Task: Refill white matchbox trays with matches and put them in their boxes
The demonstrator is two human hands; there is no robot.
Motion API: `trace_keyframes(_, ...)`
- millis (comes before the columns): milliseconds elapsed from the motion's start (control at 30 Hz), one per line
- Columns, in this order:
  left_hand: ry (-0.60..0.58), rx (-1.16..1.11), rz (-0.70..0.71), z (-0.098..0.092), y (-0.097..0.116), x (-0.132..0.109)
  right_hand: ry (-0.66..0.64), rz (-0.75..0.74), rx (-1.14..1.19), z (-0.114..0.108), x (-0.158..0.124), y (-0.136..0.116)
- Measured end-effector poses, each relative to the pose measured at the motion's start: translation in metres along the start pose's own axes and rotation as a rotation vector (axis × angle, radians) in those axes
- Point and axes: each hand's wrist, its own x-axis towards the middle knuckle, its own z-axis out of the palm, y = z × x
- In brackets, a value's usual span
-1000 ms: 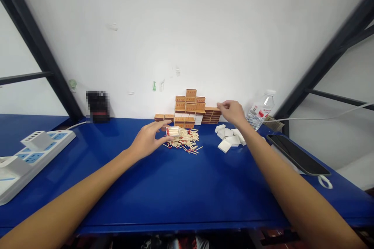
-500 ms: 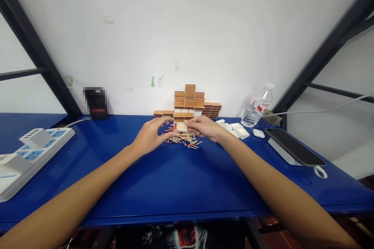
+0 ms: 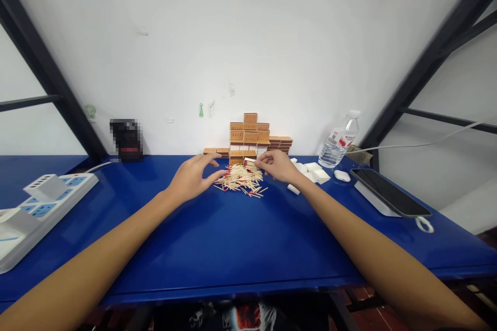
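A loose pile of red-tipped matches [image 3: 240,178] lies on the blue table [image 3: 233,238]. Over the pile's right side, my right hand [image 3: 277,165] pinches a small white matchbox tray [image 3: 250,161], which is tipped with its opening toward the matches. My left hand [image 3: 194,178] is at the pile's left edge, thumb and fingers apart, with nothing in it. Right behind the pile stand orange matchboxes [image 3: 243,156], and more matchboxes [image 3: 250,135] are stacked up against the wall.
White matchbox trays [image 3: 315,171] lie right of my right hand. Farther right are a water bottle [image 3: 339,139], a white earphone case [image 3: 342,176] and a phone [image 3: 388,191]. A power strip [image 3: 50,201] lies at left, with a dark pixelated object [image 3: 127,139] behind it.
The tray, level and full of matches before, is now tipped over the pile, which looks bigger. My left hand has drawn back slightly left. A white tray now shows below my right wrist.
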Motion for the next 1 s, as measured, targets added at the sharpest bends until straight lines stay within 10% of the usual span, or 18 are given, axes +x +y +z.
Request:
trace_keyframes(533, -0.014, 0.127, 0.054, -0.011, -0.011, -0.003, 0.041, -0.290, -0.557, -0.006, -0.014, -0.019)
trace_keyframes(1000, -0.029, 0.173, 0.070, -0.011, -0.016, -0.003, 0.100, -0.272, -0.329, -0.050, -0.011, -0.027)
